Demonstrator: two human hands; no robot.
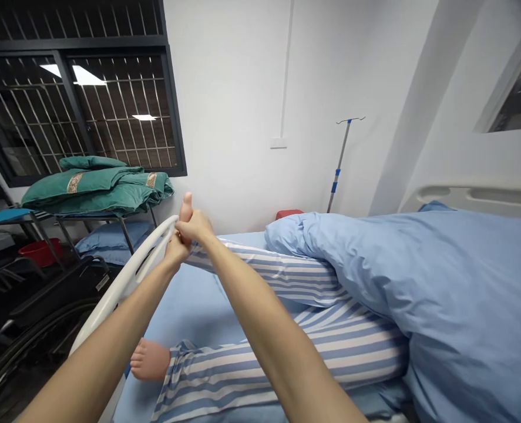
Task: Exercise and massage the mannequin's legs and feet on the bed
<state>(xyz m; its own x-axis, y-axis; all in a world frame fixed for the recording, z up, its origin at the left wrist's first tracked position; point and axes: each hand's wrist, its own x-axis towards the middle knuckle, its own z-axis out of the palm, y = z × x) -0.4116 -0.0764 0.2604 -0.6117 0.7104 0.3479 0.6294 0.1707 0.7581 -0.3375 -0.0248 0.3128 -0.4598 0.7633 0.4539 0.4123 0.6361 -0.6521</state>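
Both of my hands are closed round the far foot (pixel 187 205) of a figure lying on the bed, its toes pointing up. My left hand (pixel 177 249) grips it low on the side near the footboard. Higher up, my right hand (pixel 199 227) wraps the foot from the other side, its fingers partly hidden. The far leg in striped trousers (pixel 282 270) stretches back from my hands. Below my arms, the near foot (pixel 150 359) rests bare on the blue sheet (pixel 190 311), apart from both hands.
The white footboard (pixel 110 294) curves beside my left arm. A blue quilt (pixel 419 264) covers the figure's upper part. Beyond the bed stands a drip pole (pixel 342 155). At left are folded green bedding (pixel 97 191), a red basin (pixel 40 251) and a wheelchair wheel (pixel 35 335).
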